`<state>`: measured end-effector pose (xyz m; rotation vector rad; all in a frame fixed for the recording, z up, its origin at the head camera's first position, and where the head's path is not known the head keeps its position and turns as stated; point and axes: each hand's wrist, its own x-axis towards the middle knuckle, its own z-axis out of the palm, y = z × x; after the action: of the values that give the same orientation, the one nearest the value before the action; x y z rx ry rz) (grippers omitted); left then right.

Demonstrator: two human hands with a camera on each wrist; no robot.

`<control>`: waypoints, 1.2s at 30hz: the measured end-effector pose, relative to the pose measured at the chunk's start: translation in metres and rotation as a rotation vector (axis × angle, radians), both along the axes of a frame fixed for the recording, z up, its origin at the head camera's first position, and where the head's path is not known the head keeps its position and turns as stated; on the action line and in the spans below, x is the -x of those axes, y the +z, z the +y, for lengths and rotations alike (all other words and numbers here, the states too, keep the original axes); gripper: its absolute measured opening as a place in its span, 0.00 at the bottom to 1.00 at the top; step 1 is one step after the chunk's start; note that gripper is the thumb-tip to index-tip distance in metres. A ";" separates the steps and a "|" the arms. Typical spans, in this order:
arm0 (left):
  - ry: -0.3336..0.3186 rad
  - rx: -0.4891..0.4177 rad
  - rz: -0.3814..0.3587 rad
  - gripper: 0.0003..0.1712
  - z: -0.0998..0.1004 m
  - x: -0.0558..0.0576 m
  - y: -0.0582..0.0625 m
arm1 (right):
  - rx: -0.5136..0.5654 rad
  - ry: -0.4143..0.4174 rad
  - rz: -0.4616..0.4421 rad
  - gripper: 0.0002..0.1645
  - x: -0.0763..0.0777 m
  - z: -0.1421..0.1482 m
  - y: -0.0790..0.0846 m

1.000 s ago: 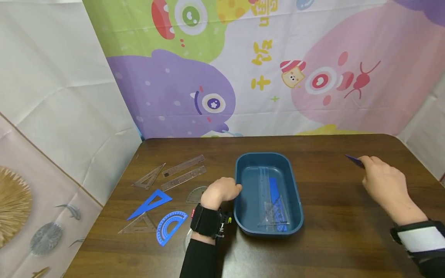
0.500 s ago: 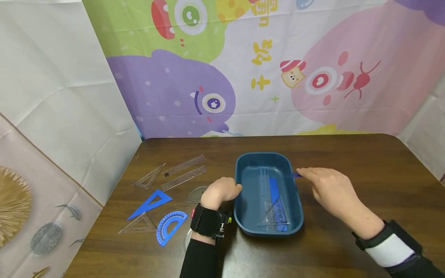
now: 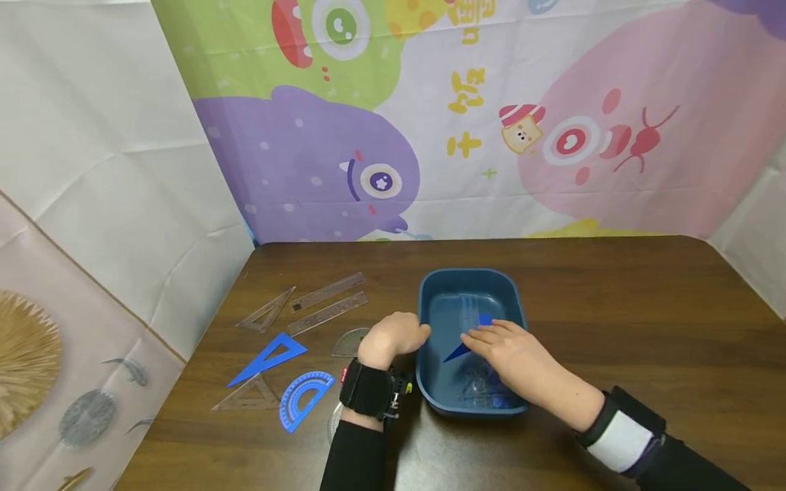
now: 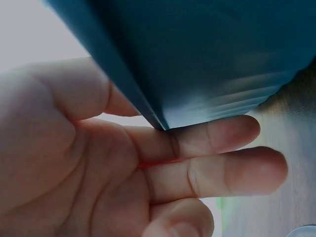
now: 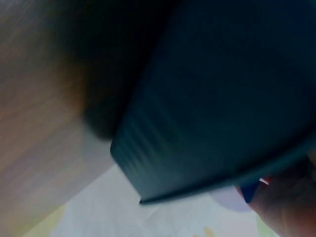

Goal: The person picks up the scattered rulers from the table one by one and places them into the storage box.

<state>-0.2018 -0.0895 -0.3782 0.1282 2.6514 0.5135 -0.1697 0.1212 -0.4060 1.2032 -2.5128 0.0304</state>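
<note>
My right hand (image 3: 514,356) reaches over the right side of a dark blue plastic bin (image 3: 434,385), pinching a blue set square (image 3: 456,353) whose pointed corner sticks out left of the fingers; the hand covers the rest. On the bin's left rim, my left hand (image 3: 394,335) grips with the thumb over the edge and fingers (image 4: 232,173) against the outer wall. Inside the bin lie a clear ruler (image 3: 469,308), a blue ruler (image 3: 486,319) and a clear set square (image 3: 479,390), partly hidden by the right hand. The right wrist view mostly shows the bin's outer wall (image 5: 207,123).
Left of the bin lie two clear rulers (image 3: 328,313), a blue set square (image 3: 268,357), a blue protractor (image 3: 301,399), two clear set squares (image 3: 265,316) and a clear protractor (image 3: 348,342). Another clear round-edged piece (image 3: 334,421) is partly behind the left forearm. A cartoon cloth hangs behind the table.
My right hand has moved left from the table's right side to over the bin, bringing the blue set square with it. The left hand has stayed on the bin's rim.
</note>
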 end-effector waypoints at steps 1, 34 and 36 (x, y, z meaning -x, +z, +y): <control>-0.002 0.002 0.000 0.20 0.000 0.000 0.000 | -0.019 -0.002 -0.025 0.26 -0.001 -0.002 -0.002; -0.017 -0.014 0.025 0.26 -0.010 0.002 0.000 | 0.067 -0.077 -0.217 0.22 0.005 -0.005 -0.008; -0.016 -0.043 0.076 0.27 -0.017 0.003 0.001 | 0.125 -0.132 -0.181 0.24 0.008 0.002 -0.007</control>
<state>-0.2046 -0.1066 -0.3771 0.1853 2.7112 0.5719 -0.1776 0.1229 -0.4126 1.0248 -2.6951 0.2702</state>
